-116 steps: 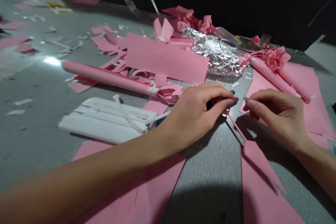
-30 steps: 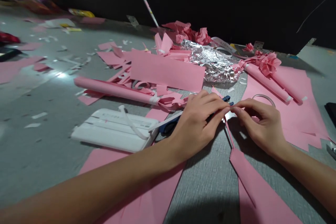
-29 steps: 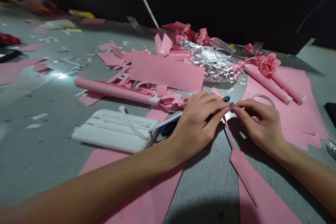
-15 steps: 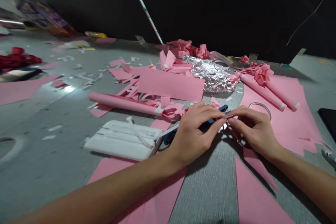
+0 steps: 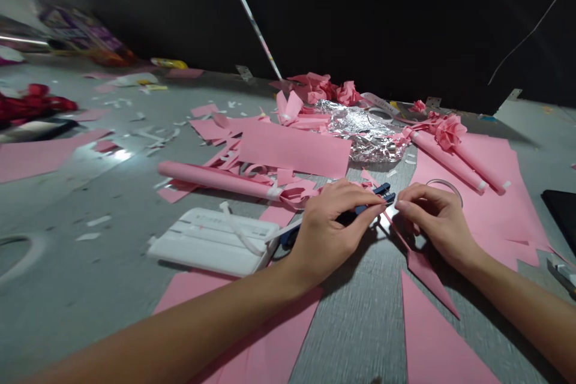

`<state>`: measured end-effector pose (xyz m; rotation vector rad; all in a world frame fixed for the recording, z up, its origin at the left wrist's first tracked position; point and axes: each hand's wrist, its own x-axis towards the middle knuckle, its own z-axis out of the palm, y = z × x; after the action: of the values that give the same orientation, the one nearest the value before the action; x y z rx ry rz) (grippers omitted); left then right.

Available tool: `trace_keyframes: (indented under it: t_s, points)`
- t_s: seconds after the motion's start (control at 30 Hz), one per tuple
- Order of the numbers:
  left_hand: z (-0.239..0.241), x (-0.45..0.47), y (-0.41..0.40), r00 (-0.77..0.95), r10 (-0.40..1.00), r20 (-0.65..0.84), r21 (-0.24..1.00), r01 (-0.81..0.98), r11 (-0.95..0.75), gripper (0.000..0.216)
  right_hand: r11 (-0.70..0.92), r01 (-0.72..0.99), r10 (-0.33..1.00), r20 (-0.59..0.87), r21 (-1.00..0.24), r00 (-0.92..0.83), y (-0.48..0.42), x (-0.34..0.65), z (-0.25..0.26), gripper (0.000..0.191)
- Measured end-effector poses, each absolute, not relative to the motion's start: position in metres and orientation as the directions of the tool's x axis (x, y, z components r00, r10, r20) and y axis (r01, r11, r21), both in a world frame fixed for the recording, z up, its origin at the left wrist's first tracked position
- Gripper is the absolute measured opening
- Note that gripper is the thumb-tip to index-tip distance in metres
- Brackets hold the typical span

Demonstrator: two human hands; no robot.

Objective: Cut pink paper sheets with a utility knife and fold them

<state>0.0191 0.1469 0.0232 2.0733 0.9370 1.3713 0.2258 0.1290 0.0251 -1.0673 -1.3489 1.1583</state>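
Note:
My left hand [image 5: 335, 222] pinches the upper end of a narrow pink paper strip [image 5: 396, 230]. The strip runs down toward me into a wider, pointed pink paper piece [image 5: 432, 285]. Just right of it, my right hand [image 5: 443, 222] is curled, thumb and index finger together and apart from the left fingertips; whether anything tiny is between them I cannot make out. Partly hidden behind my left hand lies a dark-blue tool [image 5: 382, 190] with two prongs. Below the hands, a large pink paper triangle [image 5: 436, 336] rests on the grey table [image 5: 351, 336].
Left of my hand lies a white flat pack [image 5: 213, 240] with a white strip over it. Behind are a rolled pink paper tube [image 5: 216, 180], crumpled foil [image 5: 364, 132] and pink paper flowers [image 5: 450, 130]. Pink sheets [image 5: 486, 222] lie at right, a tape roll [image 5: 33, 252] at left.
My right hand has come away from the left fingertips, moving slightly right. The pointed pink piece has swung a little left, and my left hand still holds its narrow end.

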Motion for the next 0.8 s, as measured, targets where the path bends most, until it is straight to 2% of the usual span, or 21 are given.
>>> trace_keyframes:
  t_s: [0.1, 0.37, 0.6, 0.8]
  points:
    - [0.0237, 0.0191, 0.146, 0.238, 0.762, 0.602, 0.693, 0.318, -0.647, 0.013, 0.168, 0.025, 0.986, 0.167, -0.985, -0.027, 0.1233, 0.2251, 0.0264, 0.018]
    - [0.0191, 0.0202, 0.1451, 0.285, 0.706, 0.649, 0.619, 0.342, -0.707, 0.014, 0.258, 0.127, 0.966, 0.258, -0.958, -0.017, 0.1196, 0.2183, 0.025, 0.012]
    - [0.0162, 0.0197, 0.1454, 0.317, 0.682, 0.659, 0.571, 0.38, -0.728, 0.016, 0.348, 0.17, 0.938, 0.341, -0.922, -0.068, 0.1198, 0.2192, 0.0221, 0.014]
    - [0.018, 0.0188, 0.1462, 0.311, 0.704, 0.638, 0.572, 0.421, -0.704, 0.018, 0.364, 0.195, 0.931, 0.353, -0.911, -0.091, 0.1191, 0.2185, 0.0217, 0.016]
